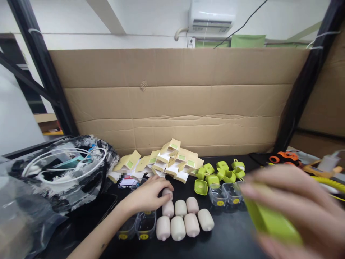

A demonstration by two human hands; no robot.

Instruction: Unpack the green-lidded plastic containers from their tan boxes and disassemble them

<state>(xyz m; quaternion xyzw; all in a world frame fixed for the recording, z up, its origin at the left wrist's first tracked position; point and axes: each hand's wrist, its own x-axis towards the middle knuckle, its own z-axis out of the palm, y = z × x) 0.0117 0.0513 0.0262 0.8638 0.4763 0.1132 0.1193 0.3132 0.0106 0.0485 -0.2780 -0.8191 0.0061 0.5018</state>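
My left hand (153, 194) reaches over the pale rounded cylinders, its thumb and fingers closed around a pink one (167, 194) at the back left of the group. More pink and cream cylinders (178, 228), each with a small nub at one end, lie in rows in front of it. At the right, close to the camera, my right hand (304, 205) grips a lime-green case (275, 223); both are smeared by motion. Small green cases (212, 180), some with their lids up, are clustered behind clear plastic cups (218, 196) with yellow stickers.
Clear stickered cups (145, 225) stand beside my left forearm. Folded cream cartons (172, 162) are piled against the cardboard panel (175, 104). A phone (128, 181) lies near them. Left is a fluffy bag (78, 180) with white cable; orange tools (285, 157) lie at far right.
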